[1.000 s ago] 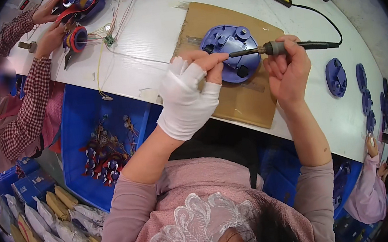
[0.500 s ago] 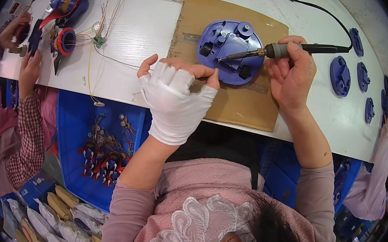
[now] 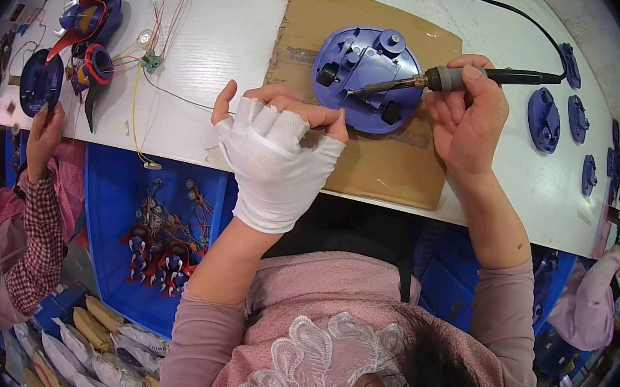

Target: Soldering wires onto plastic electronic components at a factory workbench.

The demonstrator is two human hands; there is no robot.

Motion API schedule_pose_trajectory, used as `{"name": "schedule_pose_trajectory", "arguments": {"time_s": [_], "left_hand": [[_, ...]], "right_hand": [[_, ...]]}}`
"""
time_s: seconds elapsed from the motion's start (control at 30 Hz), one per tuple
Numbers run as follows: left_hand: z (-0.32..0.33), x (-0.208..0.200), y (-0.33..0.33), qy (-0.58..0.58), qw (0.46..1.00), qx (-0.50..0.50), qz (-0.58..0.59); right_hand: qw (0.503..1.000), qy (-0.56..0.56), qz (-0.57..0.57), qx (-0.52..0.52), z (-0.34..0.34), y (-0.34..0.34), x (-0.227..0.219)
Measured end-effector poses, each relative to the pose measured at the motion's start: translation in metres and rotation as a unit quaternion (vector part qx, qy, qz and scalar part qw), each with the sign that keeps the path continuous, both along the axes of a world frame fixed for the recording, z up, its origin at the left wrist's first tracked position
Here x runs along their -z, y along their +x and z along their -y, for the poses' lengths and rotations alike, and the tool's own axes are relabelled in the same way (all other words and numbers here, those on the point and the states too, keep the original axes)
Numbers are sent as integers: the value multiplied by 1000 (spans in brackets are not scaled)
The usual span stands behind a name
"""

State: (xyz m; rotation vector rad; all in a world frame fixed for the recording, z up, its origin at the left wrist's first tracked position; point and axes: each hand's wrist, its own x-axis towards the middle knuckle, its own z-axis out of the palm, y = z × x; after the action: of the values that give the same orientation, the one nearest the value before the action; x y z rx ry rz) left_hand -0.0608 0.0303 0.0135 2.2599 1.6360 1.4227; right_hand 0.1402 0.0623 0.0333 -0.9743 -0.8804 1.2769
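Note:
My left hand (image 3: 280, 159), in a white fingerless glove, has thumb and forefinger pinched on a thin wire (image 3: 190, 94) that trails from a small green circuit board (image 3: 151, 62). The wire's end is too small to make out between the fingertips. My right hand (image 3: 470, 112) grips a soldering iron (image 3: 451, 79) by its grey collar, the tip pointing left and close to the pinched fingers. Under the tip lies a purple oval plastic base (image 3: 374, 120) with posts and black parts, resting on a cardboard sheet (image 3: 391, 173).
Several purple oval parts (image 3: 544, 120) lie to the right. The iron's black cord (image 3: 525, 14) curves toward the back. At left are a purple-and-red toy (image 3: 92, 24) and a co-worker's hand (image 3: 42, 138) on a dark oval base (image 3: 41, 82). A blue bin (image 3: 115, 244) below holds wired parts.
My left hand has shifted slightly left, while the iron stays nearly in place. At left, the co-worker's hand has lowered and the dark oval base now faces the camera; their other hand has gone from view.

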Motion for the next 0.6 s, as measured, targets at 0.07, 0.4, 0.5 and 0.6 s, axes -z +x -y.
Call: {"name": "schedule_pose_trajectory", "arguments": {"time_s": [0.07,0.4,0.5,0.6], "left_hand": [[-1,0,0,1,1000,1,3],[-2,7,4,8,1000,0,-1],[1,9,5,12,1000,-3,-6],[4,8,9,14,1000,-6,-9]], "right_hand": [[1000,-7,15,0,-1,0,0],[1000,-8,6,-3,0,3,3],[1000,-8,2,-4,1,5,5],[1000,-5,-2,-4,4,8,8]]}}
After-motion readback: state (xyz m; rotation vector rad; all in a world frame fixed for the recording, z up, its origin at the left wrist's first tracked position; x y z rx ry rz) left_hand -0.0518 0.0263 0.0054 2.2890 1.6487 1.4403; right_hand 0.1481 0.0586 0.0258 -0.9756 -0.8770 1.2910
